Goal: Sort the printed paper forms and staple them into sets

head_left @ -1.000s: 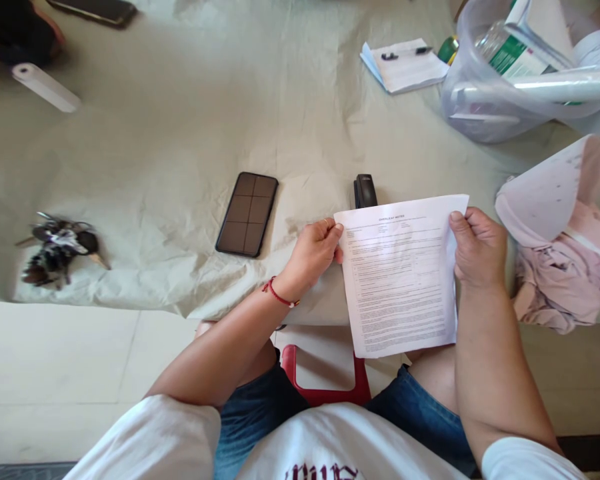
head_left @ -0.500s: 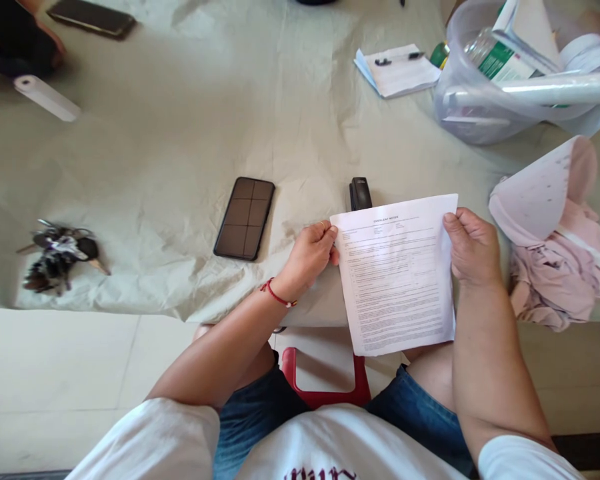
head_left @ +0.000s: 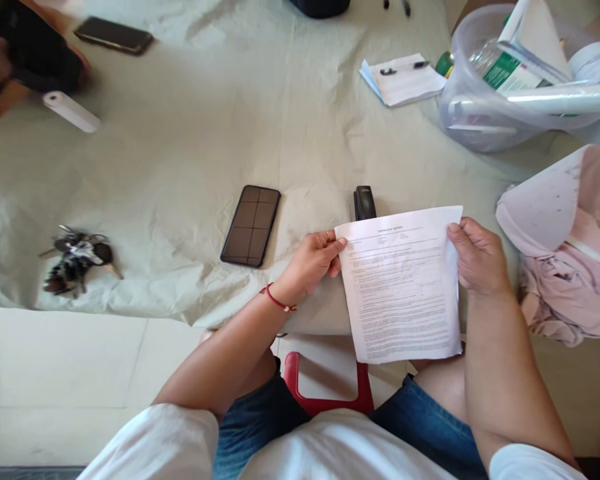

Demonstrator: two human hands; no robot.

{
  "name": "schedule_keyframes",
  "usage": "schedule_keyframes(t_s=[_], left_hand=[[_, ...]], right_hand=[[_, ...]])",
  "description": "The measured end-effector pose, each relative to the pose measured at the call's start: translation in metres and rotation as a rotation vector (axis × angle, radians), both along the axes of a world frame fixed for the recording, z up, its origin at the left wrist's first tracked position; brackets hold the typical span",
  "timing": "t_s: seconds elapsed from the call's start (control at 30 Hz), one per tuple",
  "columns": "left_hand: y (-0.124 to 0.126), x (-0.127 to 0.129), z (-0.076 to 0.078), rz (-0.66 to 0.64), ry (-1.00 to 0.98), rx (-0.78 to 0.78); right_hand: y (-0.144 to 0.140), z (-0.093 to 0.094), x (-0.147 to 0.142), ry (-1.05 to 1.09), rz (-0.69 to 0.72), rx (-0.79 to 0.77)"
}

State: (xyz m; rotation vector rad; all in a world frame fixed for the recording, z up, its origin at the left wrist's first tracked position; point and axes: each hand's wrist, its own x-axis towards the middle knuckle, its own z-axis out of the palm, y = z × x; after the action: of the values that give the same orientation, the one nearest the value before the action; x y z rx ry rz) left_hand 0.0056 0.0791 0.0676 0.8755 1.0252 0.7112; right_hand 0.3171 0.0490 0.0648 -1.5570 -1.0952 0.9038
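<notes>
The counter in front of you is covered by a creased pale sheet that hangs over its near edge. At its far right corner stands a clear plastic tub holding a bottle, rolled paper and a carton. Just below it, at the right edge, a heap of pink cloth lies with a curled sheet on top.

You hold a printed paper upright over the near edge of the counter, its lower part hanging above your lap. Your left hand pinches its upper left corner, thumb in front, grip closed on the sheet. Your right hand clasps the upper right edge the same way, fingers curled behind.

A dark phone lies face up to the left of your left hand, near but apart. A notepad with a pen on it rests beside the tub. A bunch of keys lies well to the left. A black stapler sits just behind the paper's top edge, partly hidden. At the far left corner another person's hand is blurred, beside a white roll and a second phone.
</notes>
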Motion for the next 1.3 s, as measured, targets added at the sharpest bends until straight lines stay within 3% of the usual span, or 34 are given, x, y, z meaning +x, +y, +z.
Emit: schedule_keyframes(t_s=[0.23, 0.5, 0.63, 0.8, 0.87, 1.0, 1.17, 1.3], left_hand=[[0.002, -0.005, 0.008, 0.020, -0.059, -0.191], [-0.003, -0.001, 0.013, 0.002, 0.112, -0.052], [-0.004, -0.007, 0.021, 0.010, 0.461, 0.207], [-0.002, -0.047, 0.023, 0.393, 1.149, 0.632], [0.000, -0.062, 0.018, 0.430, 1.333, 0.571], [0.005, -0.075, 0.007, 0.315, 1.495, 0.335], [0.011, -0.070, 0.005, 0.204, 1.543, 0.362], [0.015, -0.068, 0.006, 0.201, 1.575, 0.359]], right_hand=[[0.001, 0.003, -0.001, 0.220, 0.055, -0.112], [-0.003, -0.001, -0.008, 0.254, 0.115, -0.229], [-0.001, -0.004, -0.006, 0.229, 0.123, -0.258], [0.001, -0.010, -0.001, 0.199, 0.121, -0.264], [0.001, -0.009, -0.001, 0.180, 0.114, -0.285], [-0.002, -0.002, -0.001, 0.151, 0.110, -0.372], [-0.005, 0.003, 0.002, 0.147, 0.163, -0.438], [-0.005, 0.003, 0.006, 0.156, 0.214, -0.485]])
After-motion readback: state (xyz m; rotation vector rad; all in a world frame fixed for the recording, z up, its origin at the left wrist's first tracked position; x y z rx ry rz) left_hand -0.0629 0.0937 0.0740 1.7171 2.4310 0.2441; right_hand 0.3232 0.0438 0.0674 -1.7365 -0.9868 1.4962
